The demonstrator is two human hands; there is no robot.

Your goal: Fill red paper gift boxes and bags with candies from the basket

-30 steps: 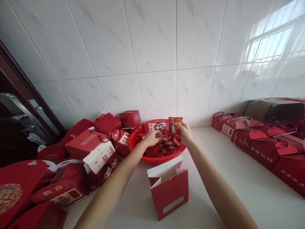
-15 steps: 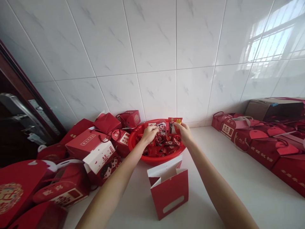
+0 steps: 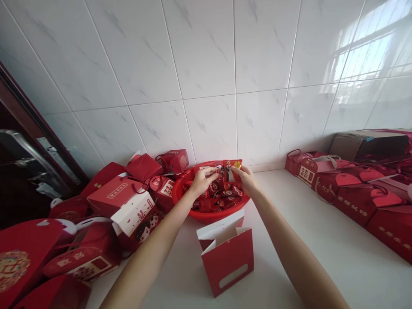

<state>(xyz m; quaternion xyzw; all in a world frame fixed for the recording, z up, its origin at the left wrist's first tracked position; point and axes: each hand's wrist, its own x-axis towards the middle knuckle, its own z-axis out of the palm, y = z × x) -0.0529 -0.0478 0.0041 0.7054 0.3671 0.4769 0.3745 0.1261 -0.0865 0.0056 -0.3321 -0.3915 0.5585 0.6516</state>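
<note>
Over the red plastic basin (image 3: pixel 210 216), my right hand (image 3: pixel 247 179) pinches a small red snack packet (image 3: pixel 232 168) with a gold corner, held upright near the far rim. Close by on its left is my left hand (image 3: pixel 202 180), thumb and fingers stretched toward that packet and a little apart; nothing held shows clearly in it. Below both hands, several red-wrapped candies (image 3: pixel 225 198) fill the basin. Between my forearms stands a red paper gift box (image 3: pixel 228 259), its white-lined top open. Neither hand touches this box.
Folded red gift boxes (image 3: pixel 117 191) crowd the left side of the white counter (image 3: pixel 283 223). More red boxes (image 3: pixel 352 201) line the right, in front of a brown carton (image 3: pixel 354 148). A tiled wall (image 3: pixel 210 124) rises behind, and a door with a metal handle (image 3: pixel 24 150) is at left.
My right hand and its packet have moved slightly left, closer to my left hand. The left fingers have stretched out to the right from a pinch. The gift box stays in place.
</note>
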